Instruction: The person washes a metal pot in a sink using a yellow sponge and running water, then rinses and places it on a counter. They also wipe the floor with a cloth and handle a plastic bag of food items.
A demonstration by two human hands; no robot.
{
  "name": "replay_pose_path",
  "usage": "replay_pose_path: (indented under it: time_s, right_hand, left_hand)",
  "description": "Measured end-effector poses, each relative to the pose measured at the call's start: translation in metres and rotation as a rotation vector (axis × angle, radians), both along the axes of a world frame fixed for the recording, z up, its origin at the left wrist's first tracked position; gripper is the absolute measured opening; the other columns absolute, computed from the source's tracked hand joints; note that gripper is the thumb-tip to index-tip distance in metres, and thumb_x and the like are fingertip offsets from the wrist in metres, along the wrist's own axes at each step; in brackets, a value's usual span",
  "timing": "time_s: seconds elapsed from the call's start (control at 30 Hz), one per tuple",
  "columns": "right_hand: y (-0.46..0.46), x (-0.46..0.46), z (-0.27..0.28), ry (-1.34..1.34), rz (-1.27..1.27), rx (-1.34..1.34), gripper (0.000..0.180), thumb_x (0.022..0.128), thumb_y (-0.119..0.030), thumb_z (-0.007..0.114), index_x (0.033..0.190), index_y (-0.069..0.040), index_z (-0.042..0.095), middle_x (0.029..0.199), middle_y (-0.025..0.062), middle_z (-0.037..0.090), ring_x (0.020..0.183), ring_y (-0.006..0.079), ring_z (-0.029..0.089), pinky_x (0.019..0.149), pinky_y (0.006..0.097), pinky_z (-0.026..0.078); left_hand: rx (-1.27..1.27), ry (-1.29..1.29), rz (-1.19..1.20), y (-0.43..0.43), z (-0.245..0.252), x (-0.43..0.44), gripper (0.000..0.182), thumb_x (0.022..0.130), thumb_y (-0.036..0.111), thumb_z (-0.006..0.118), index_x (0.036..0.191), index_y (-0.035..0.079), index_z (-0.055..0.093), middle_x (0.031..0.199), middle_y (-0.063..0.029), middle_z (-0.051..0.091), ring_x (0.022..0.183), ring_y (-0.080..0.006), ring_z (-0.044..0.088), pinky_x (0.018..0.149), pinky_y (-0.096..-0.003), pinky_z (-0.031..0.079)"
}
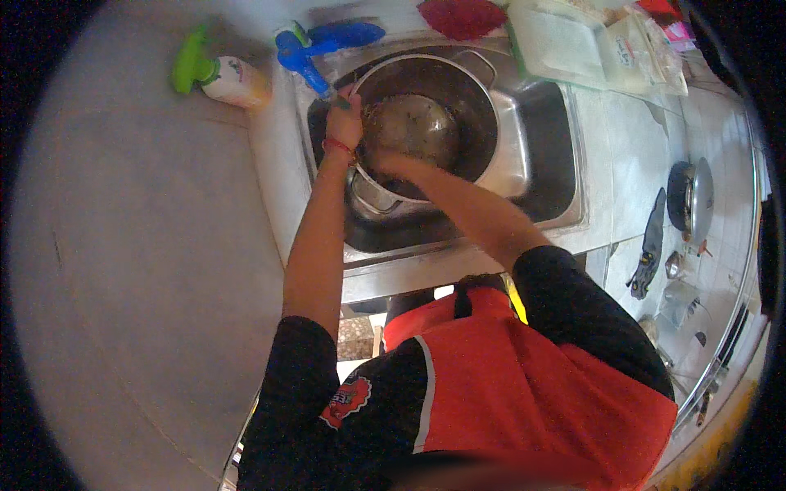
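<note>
A large two-handled metal pot (482, 144) stands in the stainless steel sink (552, 153). My left hand (345, 123), with a red string on its wrist, is closed on the pot's left rim. Inside the pot is my right hand (396, 167), low and blurred near the wall closest to me; whether it holds anything cannot be told. Cloudy liquid or a wet, shiny bottom (424, 123) shows in the pot. Just beyond my left hand is a blue faucet (307, 58).
A spray bottle with a green head (233, 80) is at the upper left. Behind the sink lie a dark red item (463, 18) and a pale plastic tray (562, 46). On the tiled counter at right are a lidded pan (697, 199) and a dark cloth-like item (649, 251).
</note>
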State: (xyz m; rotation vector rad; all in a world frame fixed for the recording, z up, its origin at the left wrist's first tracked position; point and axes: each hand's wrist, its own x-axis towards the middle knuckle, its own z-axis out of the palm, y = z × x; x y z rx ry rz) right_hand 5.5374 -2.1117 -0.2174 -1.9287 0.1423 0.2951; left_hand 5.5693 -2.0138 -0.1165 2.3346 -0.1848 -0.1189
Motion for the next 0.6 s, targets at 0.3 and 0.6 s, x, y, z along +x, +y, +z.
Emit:
replay_pose_path:
  time_s: [0.3,0.6]
  right_hand:
    - [-0.031,0.044,-0.034,0.391,-0.181,0.434,0.039,0.093,-0.034,0.05,0.118,-0.004,0.056,0.118,0.0141,0.058,0.105,0.0269,0.055,0.09,0.0432,0.046]
    - [-0.036,0.046,0.024,0.305,-0.325,0.663,0.045,0.094,-0.033,0.047,0.127,-0.003,0.048,0.126,0.0137,0.052,0.111,0.0268,0.051,0.097,0.0435,0.042]
  left_hand:
    - [-0.195,-0.046,0.004,-0.011,-0.003,0.017,0.044,0.099,0.035,0.042,0.126,0.003,0.055,0.125,-0.0192,0.057,0.114,-0.0356,0.055,0.096,-0.0408,0.043]
    - [-0.275,-0.016,-0.044,-0.01,-0.016,0.007,0.045,0.098,0.033,0.044,0.13,0.002,0.05,0.135,-0.0214,0.048,0.123,-0.0347,0.048,0.103,-0.0405,0.036]
